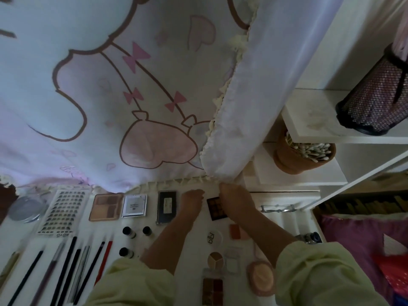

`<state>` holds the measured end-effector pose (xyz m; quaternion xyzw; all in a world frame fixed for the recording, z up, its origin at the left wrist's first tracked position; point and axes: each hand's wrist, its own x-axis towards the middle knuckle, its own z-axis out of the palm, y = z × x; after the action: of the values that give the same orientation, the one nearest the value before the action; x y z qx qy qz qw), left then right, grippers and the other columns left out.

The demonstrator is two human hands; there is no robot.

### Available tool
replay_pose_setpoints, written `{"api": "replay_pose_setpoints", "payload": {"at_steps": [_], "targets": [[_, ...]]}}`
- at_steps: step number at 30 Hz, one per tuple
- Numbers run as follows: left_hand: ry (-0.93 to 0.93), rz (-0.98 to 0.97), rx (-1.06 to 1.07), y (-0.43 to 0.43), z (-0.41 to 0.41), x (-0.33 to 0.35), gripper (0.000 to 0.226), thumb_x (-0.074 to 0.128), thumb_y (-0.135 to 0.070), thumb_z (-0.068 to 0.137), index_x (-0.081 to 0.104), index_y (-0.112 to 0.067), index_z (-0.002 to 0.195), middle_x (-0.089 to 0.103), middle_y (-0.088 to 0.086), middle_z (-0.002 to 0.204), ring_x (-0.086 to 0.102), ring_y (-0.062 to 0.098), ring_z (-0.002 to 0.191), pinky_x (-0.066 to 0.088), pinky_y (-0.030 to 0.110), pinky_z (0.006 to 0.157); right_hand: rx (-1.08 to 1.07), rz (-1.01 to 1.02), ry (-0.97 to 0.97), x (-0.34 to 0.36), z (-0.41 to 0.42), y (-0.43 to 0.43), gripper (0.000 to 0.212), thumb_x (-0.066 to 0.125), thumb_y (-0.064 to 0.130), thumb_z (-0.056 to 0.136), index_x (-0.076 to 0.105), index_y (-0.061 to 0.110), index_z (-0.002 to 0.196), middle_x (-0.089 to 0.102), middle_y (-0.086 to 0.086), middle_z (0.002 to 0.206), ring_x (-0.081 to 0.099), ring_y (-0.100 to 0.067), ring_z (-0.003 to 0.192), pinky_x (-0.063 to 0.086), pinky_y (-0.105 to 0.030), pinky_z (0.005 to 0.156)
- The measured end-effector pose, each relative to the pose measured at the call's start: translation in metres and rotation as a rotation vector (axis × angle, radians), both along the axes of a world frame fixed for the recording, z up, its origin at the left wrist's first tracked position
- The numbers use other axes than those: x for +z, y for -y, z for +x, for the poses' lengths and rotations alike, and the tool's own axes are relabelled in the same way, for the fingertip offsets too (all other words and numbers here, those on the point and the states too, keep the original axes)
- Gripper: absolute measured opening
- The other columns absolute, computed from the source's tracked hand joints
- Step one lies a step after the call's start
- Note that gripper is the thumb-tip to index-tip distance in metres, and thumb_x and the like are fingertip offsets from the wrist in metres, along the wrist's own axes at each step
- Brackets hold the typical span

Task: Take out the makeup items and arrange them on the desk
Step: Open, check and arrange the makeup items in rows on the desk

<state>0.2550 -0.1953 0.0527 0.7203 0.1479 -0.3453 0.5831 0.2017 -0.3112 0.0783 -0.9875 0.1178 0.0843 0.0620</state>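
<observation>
Loose sleeves of pale yellow-green cloth were worn on both arms. The left sleeve (136, 283) was seen below and left of the palette (216, 208), the right sleeve (320, 274) below and right of it. Both were bunched in soft folds at the cuff, and the forearms (161, 246) were left bare beyond.
</observation>
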Motion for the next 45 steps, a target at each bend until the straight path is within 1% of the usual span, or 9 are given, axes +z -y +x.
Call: {"api": "replay_pose_setpoints", "payload": {"at_steps": [3,8,10,14,21,29,34,42,45], "targets": [[0.156,0.201,-0.074,-0.016,0.001,0.007,0.031,0.046,-0.017,0.097,0.062,0.001,0.117,0.062,0.018,0.113,0.049,0.021,0.091,0.046,0.036,0.088,0.036,0.158,-0.031,-0.016,0.006,-0.005,0.014,0.049,0.012,0.096,0.059,0.005,0.101,0.063,-0.014,0.105,0.061,-0.025,0.096,0.037,-0.027,0.067],[0.213,0.286,-0.110,-0.027,-0.005,-0.007,0.031,0.043,-0.004,0.094,0.054,-0.008,0.064,0.051,0.005,0.069,0.050,0.021,0.071,0.039,0.026,0.061,0.095,0.227,-0.146,-0.041,0.012,-0.015,0.046,0.064,0.037,0.087,0.052,0.012,0.124,0.050,-0.007,0.124,0.046,-0.024,0.118,0.042,-0.032,0.091],[0.185,0.280,-0.110,-0.027,-0.004,-0.010,0.025,0.042,-0.004,0.094,0.064,0.004,0.084,0.059,0.012,0.077,0.052,0.021,0.069,0.037,0.025,0.058,0.116,0.158,-0.164,-0.044,0.019,-0.017,0.060,0.067,0.046,0.083,0.047,0.015,0.130,0.046,-0.005,0.129,0.040,-0.024,0.123,0.038,-0.036,0.097],[0.196,0.301,-0.140,-0.028,0.000,-0.012,0.034,0.041,-0.010,0.099,0.056,0.004,0.125,0.058,0.020,0.127,0.055,0.032,0.116,0.044,0.028,0.088,0.137,0.118,-0.229,-0.049,0.034,-0.018,0.076,0.072,0.053,0.075,0.041,0.017,0.133,0.041,-0.003,0.134,0.034,-0.026,0.126,0.032,-0.042,0.099],[0.154,0.370,-0.212,-0.026,0.002,-0.023,0.024,0.043,-0.007,0.093,0.059,0.001,0.077,0.061,0.023,0.090,0.055,0.030,0.084,0.039,0.030,0.068,0.219,0.058,-0.297,-0.060,0.050,-0.017,0.077,0.076,0.049,0.072,0.040,0.013,0.130,0.038,-0.006,0.133,0.032,-0.028,0.126,0.030,-0.043,0.100],[0.132,0.378,-0.166,-0.027,0.006,-0.029,0.050,0.045,-0.015,0.096,0.037,-0.004,0.144,0.045,0.014,0.144,0.046,0.027,0.128,0.040,0.030,0.099,0.236,0.073,-0.359,-0.063,0.070,-0.017,0.102,0.085,0.046,0.062,0.028,0.009,0.138,0.028,-0.010,0.143,0.024,-0.031,0.136,0.028,-0.045,0.109],[0.173,0.404,-0.176,-0.026,0.009,-0.029,0.040,0.045,-0.012,0.095,0.048,0.004,0.132,0.058,0.017,0.125,0.056,0.029,0.113,0.046,0.032,0.091,0.208,0.104,-0.388,-0.066,0.072,-0.017,0.116,0.087,0.048,0.056,0.021,0.006,0.141,0.026,-0.012,0.146,0.023,-0.032,0.138,0.025,-0.046,0.111],[0.227,0.467,-0.237,-0.027,0.013,-0.031,0.035,0.046,-0.013,0.092,0.057,0.004,0.119,0.061,0.020,0.116,0.056,0.032,0.109,0.048,0.039,0.092,0.292,0.066,-0.276,-0.065,0.059,-0.015,0.077,0.078,0.056,0.065,0.047,0.014,0.122,0.043,-0.005,0.129,0.033,-0.025,0.126,0.030,-0.038,0.101],[0.251,0.461,-0.251,-0.027,0.011,-0.031,0.031,0.045,-0.012,0.091,0.062,0.006,0.110,0.062,0.024,0.112,0.056,0.037,0.108,0.048,0.040,0.089,0.236,0.242,-0.183,-0.061,0.054,-0.014,0.035,0.073,0.041,0.076,0.051,0.017,0.088,0.062,-0.007,0.103,0.057,-0.023,0.100,0.038,-0.030,0.070]]}}
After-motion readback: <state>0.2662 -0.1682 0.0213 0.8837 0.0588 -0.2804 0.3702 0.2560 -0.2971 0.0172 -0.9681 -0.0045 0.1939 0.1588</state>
